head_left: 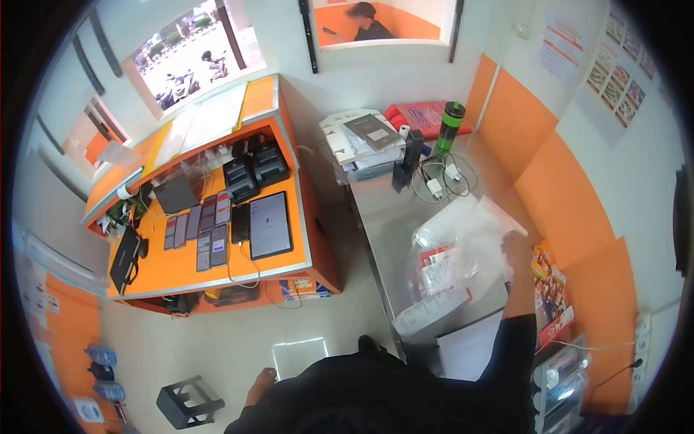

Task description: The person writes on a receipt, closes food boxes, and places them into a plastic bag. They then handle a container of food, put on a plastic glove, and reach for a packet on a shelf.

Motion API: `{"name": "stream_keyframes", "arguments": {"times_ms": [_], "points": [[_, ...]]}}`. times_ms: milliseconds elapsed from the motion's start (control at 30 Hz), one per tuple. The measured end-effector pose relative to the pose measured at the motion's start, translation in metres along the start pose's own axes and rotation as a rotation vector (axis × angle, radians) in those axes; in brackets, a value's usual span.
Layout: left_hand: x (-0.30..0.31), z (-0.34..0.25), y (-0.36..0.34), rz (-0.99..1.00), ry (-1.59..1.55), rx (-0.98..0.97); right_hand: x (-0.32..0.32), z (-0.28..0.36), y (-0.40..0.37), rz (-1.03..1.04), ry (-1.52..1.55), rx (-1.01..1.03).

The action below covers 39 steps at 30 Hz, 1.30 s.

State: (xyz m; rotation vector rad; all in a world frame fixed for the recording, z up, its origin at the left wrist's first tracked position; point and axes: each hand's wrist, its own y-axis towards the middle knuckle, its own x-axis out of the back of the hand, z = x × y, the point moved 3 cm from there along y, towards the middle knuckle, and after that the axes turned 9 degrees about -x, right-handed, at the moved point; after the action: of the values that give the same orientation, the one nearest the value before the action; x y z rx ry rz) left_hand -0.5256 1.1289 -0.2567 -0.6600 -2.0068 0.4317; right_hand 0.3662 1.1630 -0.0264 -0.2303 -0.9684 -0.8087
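My right hand (514,249) reaches out over the metal table and grips the upper edge of a clear plastic bag (488,224). The crumpled bag lies spread on the table, with red and white packets (437,257) showing through or beside it. Just in front lies a long white plastic packet (431,311). My left hand (264,377) hangs low beside my body, over the floor and away from any object; its fingers are too small and turned away to read.
A laptop-like white panel (470,347) lies near me on the metal table (383,224). Farther back are stacked boxes and books (372,134), cables with chargers (442,181) and a green bottle (452,126). Left stands an orange desk with phones and a tablet (270,226); a stool (189,402) is on the floor.
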Motion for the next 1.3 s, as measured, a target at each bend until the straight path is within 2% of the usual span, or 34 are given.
{"name": "stream_keyframes", "arguments": {"times_ms": [33, 100, 167, 200, 233, 267, 333, 367, 400, 433, 500, 533, 567, 633, 667, 700, 733, 800, 833, 900, 933, 967, 1000, 1067, 1167, 1200, 1267, 1300], "points": [[0.004, -0.006, 0.01, -0.009, -0.01, -0.001, 0.024, 0.009, 0.011, 0.046, 0.269, -0.165], [0.008, -0.021, 0.027, -0.003, -0.123, -0.021, 0.089, 0.062, -0.002, -0.314, 0.571, -0.1], [0.023, -0.047, 0.046, -0.042, -0.234, -0.05, 0.152, 0.178, -0.04, -0.521, 0.663, -0.237], [0.041, -0.082, 0.05, -0.084, -0.287, -0.066, 0.15, 0.198, -0.048, -0.506, 0.669, -0.219], [0.062, -0.128, 0.049, -0.147, -0.294, -0.163, 0.147, 0.215, -0.056, -0.459, 0.651, -0.064], [0.08, -0.166, 0.052, -0.117, -0.429, -0.199, 0.139, 0.235, -0.068, -0.409, 0.634, 0.092], [0.101, -0.226, 0.064, -0.09, -0.645, -0.429, 0.083, 0.3, -0.12, 0.059, 0.773, 0.484], [0.118, -0.263, 0.06, -0.054, -0.72, -0.534, 0.032, 0.314, -0.14, 0.323, 0.725, 0.297], [0.131, -0.294, 0.05, -0.021, -0.79, -0.646, 0.017, 0.364, -0.181, 0.264, 0.353, 0.673], [0.136, -0.31, 0.042, -0.055, -0.801, -0.642, -0.012, 0.387, -0.212, 0.563, 0.366, 0.65], [0.155, -0.337, 0.025, -0.354, -0.401, -0.983, -0.016, 0.428, -0.269, 0.958, 0.59, 0.815], [0.16, -0.339, 0.019, -0.404, -0.386, -1.01, -0.017, 0.439, -0.287, 1.137, 0.715, 0.924], [0.164, -0.335, 0.016, -0.347, -0.523, -0.976, -0.006, 0.445, -0.293, 1.148, 0.711, 0.953], [0.173, -0.323, 0.006, -0.245, -0.776, -0.902, 0.021, 0.453, -0.303, 1.631, 0.737, 0.446], [0.178, -0.316, 0.0, -0.2, -0.873, -0.876, 0.019, 0.451, -0.303, 1.646, 0.729, 0.471], [0.183, -0.31, -0.007, -0.145, -0.971, -0.855, 0.017, 0.447, -0.296, 1.683, 1.092, 0.297], [0.187, -0.305, -0.014, -0.101, -1.055, -0.839, 0.015, 0.443, -0.289, 1.685, 1.446, 0.096], [0.194, -0.294, -0.027, -0.023, -1.173, -0.816, 0.006, 0.437, -0.277, 1.389, 1.456, -0.122], [0.197, -0.289, -0.033, 0.012, -1.221, -0.804, 0.001, 0.44, -0.278, 1.411, 1.445, -0.11], [0.206, -0.276, -0.044, 0.083, -1.332, -0.783, -0.012, 0.435, -0.272, 0.991, 1.281, -0.309], [0.211, -0.271, -0.047, 0.178, -1.529, -0.811, -0.018, 0.431, -0.274, 1.009, 1.279, -0.3], [0.213, -0.262, -0.053, 0.411, -1.965, -0.897, -0.022, 0.42, -0.275, 0.963, 1.208, -0.233], [0.223, -0.273, -0.075, 0.563, -2.183, -0.894, -0.027, 0.408, -0.276, 0.915, 1.138, -0.166], [0.228, -0.261, -0.083, 0.58, -1.981, -0.982, -0.039, 0.382, -0.279, 0.753, 1.088, -0.196], [0.225, -0.247, -0.089, 0.547, -1.826, -1.121, -0.035, 0.355, -0.297, 0.736, 1.211, -0.215], [0.223, -0.245, -0.085, 0.408, -1.686, -0.723, -0.031, 0.347, -0.303, 0.674, 1.187, -0.225], [0.217, -0.248, -0.087, 0.429, -1.554, -0.857, -0.02, 0.336, -0.318, 0.603, 1.161, -0.234], [0.219, -0.248, -0.087, 0.437, -1.552, -0.862, -0.013, 0.333, -0.326, 0.551, 1.163, -0.235]]}}
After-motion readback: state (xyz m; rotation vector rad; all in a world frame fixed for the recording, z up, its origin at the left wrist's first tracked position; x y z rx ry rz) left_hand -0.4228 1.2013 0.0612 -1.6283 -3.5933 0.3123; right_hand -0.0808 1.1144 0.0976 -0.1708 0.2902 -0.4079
